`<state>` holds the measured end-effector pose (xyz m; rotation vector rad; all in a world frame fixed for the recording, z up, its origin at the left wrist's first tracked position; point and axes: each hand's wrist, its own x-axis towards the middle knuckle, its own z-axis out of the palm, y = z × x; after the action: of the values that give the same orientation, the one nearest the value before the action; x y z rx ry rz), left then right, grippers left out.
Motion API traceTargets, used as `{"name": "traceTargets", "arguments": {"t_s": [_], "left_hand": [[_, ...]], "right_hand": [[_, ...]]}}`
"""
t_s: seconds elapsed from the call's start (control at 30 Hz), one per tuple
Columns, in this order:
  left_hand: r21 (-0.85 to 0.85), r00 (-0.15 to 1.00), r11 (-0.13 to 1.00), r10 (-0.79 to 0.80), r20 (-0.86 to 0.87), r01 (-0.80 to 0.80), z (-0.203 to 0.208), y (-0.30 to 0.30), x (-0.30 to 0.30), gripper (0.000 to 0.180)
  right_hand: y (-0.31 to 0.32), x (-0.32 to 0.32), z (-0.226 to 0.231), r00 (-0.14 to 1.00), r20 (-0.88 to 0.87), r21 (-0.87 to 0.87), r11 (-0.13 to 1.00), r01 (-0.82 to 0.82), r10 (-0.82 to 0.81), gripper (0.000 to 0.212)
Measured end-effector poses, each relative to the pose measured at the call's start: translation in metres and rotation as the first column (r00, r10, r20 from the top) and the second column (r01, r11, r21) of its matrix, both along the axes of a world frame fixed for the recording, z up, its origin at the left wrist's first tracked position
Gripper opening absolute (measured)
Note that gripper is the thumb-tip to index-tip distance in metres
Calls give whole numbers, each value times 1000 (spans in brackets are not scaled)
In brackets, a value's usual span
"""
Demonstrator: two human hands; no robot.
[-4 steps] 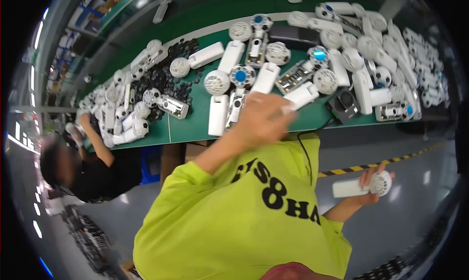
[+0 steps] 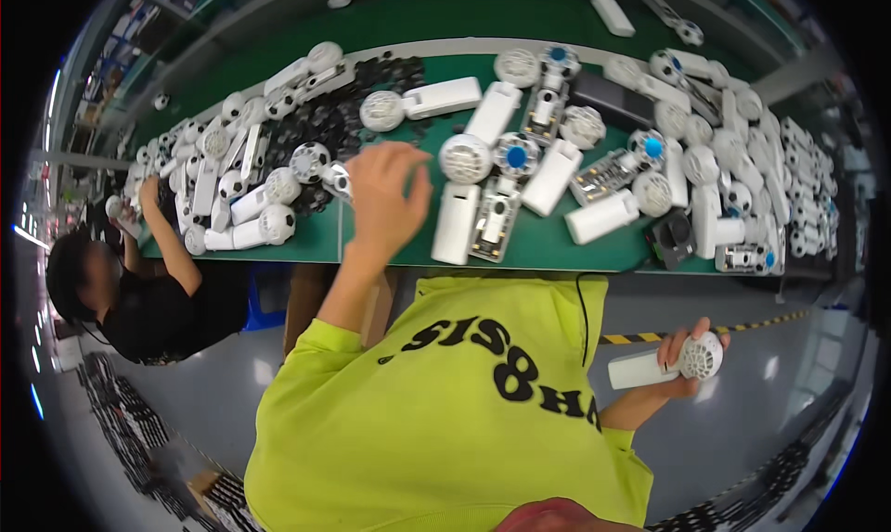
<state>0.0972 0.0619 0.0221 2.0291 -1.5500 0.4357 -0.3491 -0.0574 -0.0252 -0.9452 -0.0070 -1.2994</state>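
Observation:
My left hand [image 2: 385, 203] is over the bench beside a heap of small black pieces [image 2: 325, 124]. Its thumb stands apart from the curved fingers, and nothing shows between them. Partly covered by this hand lies a fan half with a black-and-white ball-pattern head [image 2: 310, 162]. Low on the right, off the bench edge, my right hand [image 2: 691, 384] is closed round a white handheld fan [image 2: 643, 370] with a round grille head. On the bench to the right of my left hand lie white fan shells [image 2: 456, 221] and an opened fan half with exposed electronics [image 2: 497, 224].
Fan parts are piled on the green bench [image 2: 390, 250] at left [image 2: 206, 189] and right [image 2: 729, 152]. A dark block [image 2: 613, 101] and a black device [image 2: 670, 238] with a cable lie among them. Another person [image 2: 148, 295] works at the left end.
My left hand has swung left, from in front of the middle fan parts to beside the black pieces. My right hand keeps hold of the fan. The whole view has shifted slightly.

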Motion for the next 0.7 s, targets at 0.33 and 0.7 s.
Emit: {"name": "traceTargets", "arguments": {"t_s": [0.33,0.7], "left_hand": [[436,933,856,348,-92,-277,-14,-5,67,18],[-95,825,994,-99,-557,55,41,-47,48,7]], "right_hand": [[-97,247,100,824,-419,237,922,-305,380,68],[-136,345,104,782,-391,370,861,-349,485,53]]}}
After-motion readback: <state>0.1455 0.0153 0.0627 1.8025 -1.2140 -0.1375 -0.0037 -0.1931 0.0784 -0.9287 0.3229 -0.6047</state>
